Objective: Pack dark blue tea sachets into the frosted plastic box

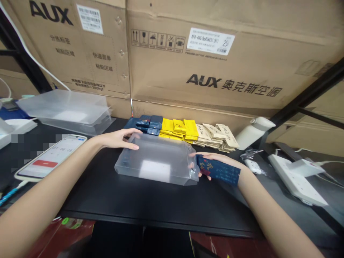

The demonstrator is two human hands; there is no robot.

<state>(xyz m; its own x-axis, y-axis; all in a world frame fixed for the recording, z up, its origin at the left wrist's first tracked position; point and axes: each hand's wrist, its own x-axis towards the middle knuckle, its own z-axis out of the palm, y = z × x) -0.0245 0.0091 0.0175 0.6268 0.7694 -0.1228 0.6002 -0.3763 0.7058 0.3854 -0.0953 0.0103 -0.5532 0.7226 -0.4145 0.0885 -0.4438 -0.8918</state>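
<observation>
A translucent plastic box [156, 157] lies flat on the black desk, with a white label showing on its near side. My left hand [120, 139] grips its far left corner, thumb on top. At the box's right end, where clear flaps stick out, my right hand [206, 157] holds a dark blue packet [219, 170] with gold characters. That packet hides most of the palm, and a few fingertips reach the flaps. Behind the box, dark blue packets [150, 123], yellow packets [178, 129] and beige packets [215, 134] stand in rows of small stacks.
More translucent boxes [67, 111] are stacked at the back left. A phone [51, 157] with a cable lies on the left. On the right are a white bottle [254, 132], a plastic-wrapped white item [252, 165] and a power strip [295, 179]. Large cartons [236, 107] wall off the back.
</observation>
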